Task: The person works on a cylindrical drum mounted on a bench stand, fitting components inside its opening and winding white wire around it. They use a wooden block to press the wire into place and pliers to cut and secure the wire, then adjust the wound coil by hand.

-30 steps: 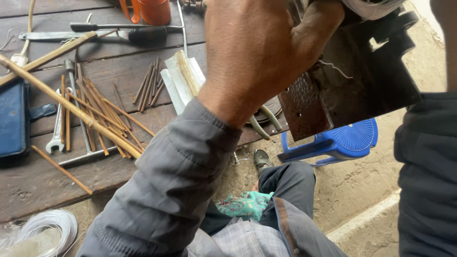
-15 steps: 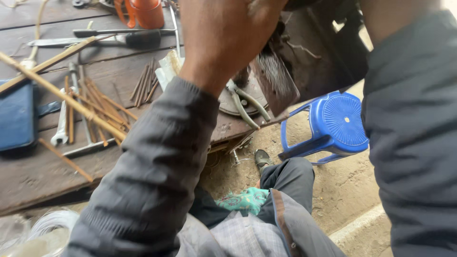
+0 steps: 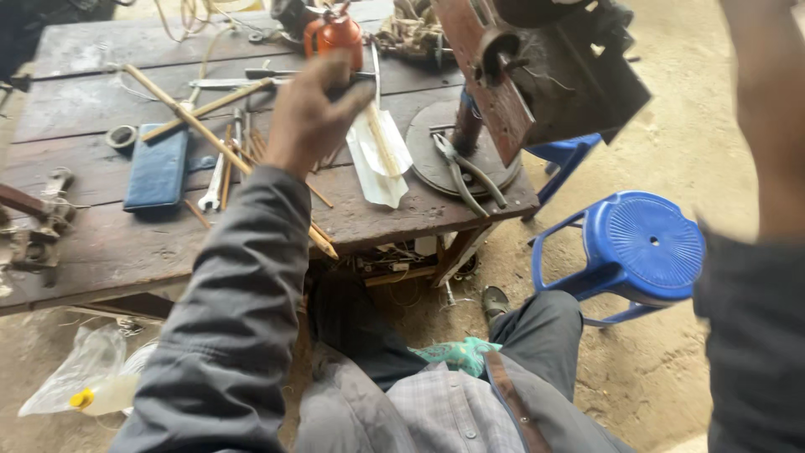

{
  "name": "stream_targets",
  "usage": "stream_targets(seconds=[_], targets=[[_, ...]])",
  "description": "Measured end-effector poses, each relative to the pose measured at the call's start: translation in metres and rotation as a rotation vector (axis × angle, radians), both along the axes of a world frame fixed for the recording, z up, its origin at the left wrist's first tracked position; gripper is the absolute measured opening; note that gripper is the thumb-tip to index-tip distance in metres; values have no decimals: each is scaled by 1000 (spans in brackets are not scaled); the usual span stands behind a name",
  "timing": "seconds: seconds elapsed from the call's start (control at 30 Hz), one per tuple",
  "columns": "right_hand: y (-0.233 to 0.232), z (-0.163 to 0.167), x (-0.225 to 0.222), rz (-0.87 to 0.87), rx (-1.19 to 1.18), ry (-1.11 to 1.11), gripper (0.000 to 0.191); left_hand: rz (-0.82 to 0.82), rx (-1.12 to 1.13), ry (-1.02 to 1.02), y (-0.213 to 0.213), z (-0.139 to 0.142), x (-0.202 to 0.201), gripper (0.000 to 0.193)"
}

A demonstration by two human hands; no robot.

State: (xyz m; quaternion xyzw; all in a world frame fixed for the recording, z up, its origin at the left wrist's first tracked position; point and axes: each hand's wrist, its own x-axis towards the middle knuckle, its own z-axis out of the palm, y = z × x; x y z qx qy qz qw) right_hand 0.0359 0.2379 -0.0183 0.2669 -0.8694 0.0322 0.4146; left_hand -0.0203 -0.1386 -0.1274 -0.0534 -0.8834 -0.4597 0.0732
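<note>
Over the middle of the tabletop (image 3: 126,252), the left hand (image 3: 312,113) hangs with its back to the camera, fingers loosely curled and grasping nothing that shows, its fingertips close to the orange oil can (image 3: 338,35) standing toward the far edge. Just beneath the hand lies a spread of thin rods (image 3: 243,151), and a long wooden stick (image 3: 210,138) runs slantwise from the far left toward the near edge. Beside the hand on its right lies a white folded sheet (image 3: 377,159), and beyond that a pair of pliers (image 3: 465,172) rests on a round metal plate (image 3: 423,155) at the right corner. A dark rusty metal block (image 3: 545,71) is raised above that corner. The right arm (image 3: 767,117) reaches up at the right side, its hand out of view, so its grip cannot be told. Left of the rods lie a spanner (image 3: 214,184) and a blue flat case (image 3: 157,168). A blue plastic stool (image 3: 641,243) stands on the ground off the right edge.
</note>
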Motion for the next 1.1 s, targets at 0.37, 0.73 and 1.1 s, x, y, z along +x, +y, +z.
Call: stream_targets(seconds=[0.37, 0.73, 1.1], targets=[[21, -202, 105, -129, -614, -704, 20, 266, -541, -166, -29, -88, -19, 51], [59, -258, 116, -303, -852, -893, 23, 179, -750, -240, -71, -90, -36, 67], [-15, -231, 93, -20, -631, -998, 19, 368, -783, -162, -39, -109, -35, 23]])
